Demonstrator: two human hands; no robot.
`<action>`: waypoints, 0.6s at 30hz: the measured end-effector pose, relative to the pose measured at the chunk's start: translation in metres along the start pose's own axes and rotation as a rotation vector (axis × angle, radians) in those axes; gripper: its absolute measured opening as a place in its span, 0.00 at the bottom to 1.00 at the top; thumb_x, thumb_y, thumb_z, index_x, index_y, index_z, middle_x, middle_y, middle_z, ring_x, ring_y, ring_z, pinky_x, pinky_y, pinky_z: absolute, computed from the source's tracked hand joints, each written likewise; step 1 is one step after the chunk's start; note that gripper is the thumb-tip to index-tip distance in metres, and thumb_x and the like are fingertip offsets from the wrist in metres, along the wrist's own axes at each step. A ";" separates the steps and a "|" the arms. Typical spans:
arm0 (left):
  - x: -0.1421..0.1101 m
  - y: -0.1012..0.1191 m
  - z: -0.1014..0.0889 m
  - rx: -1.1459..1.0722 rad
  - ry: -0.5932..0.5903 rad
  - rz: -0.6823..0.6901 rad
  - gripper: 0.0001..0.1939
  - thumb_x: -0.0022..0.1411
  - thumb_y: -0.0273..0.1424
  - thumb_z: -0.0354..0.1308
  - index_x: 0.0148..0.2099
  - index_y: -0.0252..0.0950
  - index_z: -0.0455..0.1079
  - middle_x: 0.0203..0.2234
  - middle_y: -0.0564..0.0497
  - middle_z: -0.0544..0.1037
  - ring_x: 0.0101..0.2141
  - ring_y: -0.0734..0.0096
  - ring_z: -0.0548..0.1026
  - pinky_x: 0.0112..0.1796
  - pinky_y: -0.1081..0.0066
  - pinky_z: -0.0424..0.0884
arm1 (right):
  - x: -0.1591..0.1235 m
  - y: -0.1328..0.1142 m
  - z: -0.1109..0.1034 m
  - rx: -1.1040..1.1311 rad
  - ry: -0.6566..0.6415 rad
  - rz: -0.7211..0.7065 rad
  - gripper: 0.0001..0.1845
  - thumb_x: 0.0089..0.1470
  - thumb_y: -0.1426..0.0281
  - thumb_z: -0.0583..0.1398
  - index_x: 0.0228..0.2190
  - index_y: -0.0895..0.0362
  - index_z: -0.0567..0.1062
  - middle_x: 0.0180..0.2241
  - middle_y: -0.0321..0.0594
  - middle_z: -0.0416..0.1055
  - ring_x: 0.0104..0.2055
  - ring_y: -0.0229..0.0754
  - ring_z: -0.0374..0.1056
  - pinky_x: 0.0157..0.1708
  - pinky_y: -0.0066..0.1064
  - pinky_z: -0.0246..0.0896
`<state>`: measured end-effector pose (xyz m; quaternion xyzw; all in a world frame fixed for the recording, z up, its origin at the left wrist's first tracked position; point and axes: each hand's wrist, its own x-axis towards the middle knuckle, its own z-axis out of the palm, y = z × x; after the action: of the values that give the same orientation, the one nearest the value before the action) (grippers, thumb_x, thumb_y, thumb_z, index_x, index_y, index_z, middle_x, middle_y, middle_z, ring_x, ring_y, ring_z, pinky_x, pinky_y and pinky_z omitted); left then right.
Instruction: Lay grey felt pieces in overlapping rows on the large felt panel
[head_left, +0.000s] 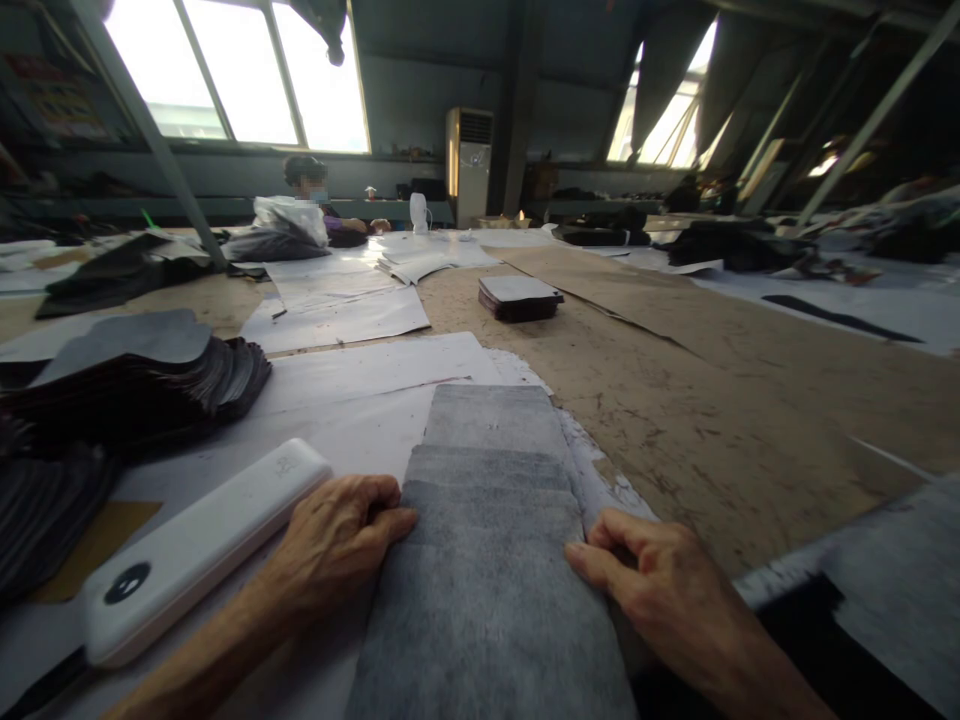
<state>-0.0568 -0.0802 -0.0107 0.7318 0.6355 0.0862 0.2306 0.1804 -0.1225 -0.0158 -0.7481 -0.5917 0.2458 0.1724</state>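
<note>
A row of overlapping grey fabric pieces [487, 590] runs away from me over white paper, their far edges stepped one behind another. My left hand [349, 530] is closed, with thumb and curled index finger at the left edge of the pieces. At the right edge, slightly nearer to me, my right hand [656, 575] pinches the fabric between thumb and forefinger. Both hands' other fingers are folded under and partly hidden. Close by my left forearm lies a long white device [202, 550] with a dark oval spot and a black cord.
Thick stacks of cut grey pieces [142, 370] stand at the left. A smaller stack [520, 298] sits farther back on the brown table surface [750, 400]. Black and grey material [892, 590] lies at the right front. A masked person [311, 185] is across the table.
</note>
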 end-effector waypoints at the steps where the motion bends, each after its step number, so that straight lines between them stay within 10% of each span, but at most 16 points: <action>1: 0.000 0.000 0.000 -0.003 -0.003 -0.005 0.15 0.54 0.39 0.46 0.21 0.36 0.53 0.17 0.56 0.60 0.24 0.73 0.63 0.27 0.72 0.52 | 0.000 0.000 0.000 0.002 -0.001 0.001 0.14 0.42 0.61 0.52 0.13 0.55 0.60 0.17 0.34 0.61 0.23 0.39 0.57 0.23 0.29 0.49; 18: 0.001 0.001 0.006 0.043 0.074 -0.047 0.12 0.51 0.37 0.49 0.20 0.36 0.57 0.16 0.57 0.63 0.23 0.74 0.63 0.26 0.73 0.53 | -0.001 -0.002 0.004 -0.143 0.084 -0.020 0.12 0.43 0.65 0.54 0.13 0.55 0.63 0.16 0.33 0.63 0.21 0.38 0.61 0.22 0.28 0.51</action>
<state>-0.0530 -0.0805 -0.0155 0.7179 0.6621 0.0939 0.1931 0.1761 -0.1227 -0.0178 -0.7621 -0.6076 0.1698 0.1457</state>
